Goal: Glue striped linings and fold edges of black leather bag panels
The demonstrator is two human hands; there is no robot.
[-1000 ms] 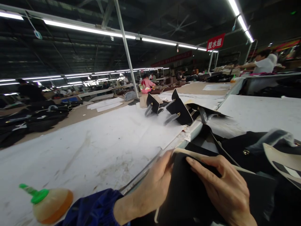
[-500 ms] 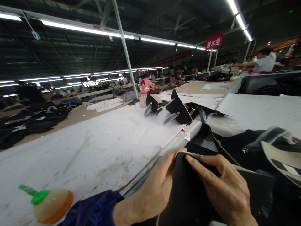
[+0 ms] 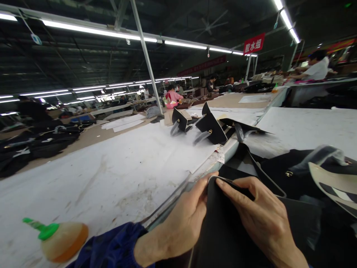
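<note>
Together, our left hand [image 3: 185, 216] and right hand [image 3: 264, 212] pinch one matte black panel [image 3: 223, 227] at its pale-edged upper corner, just beside the edge of the counter [image 3: 111, 178]. To the left, near our blue sleeve [image 3: 111, 245], one squat translucent bottle [image 3: 63, 241] with a green nozzle rests tilted on the counter's white, stained surface. Farther along, we see at least two stiff black pieces [image 3: 213, 128] standing folded, with gold fittings [image 3: 210, 131]. Beyond, several people [image 3: 173, 96] show beneath tube lights [image 3: 185, 44], one red sign [image 3: 254, 44] and one ceiling fan [image 3: 208, 26].
</note>
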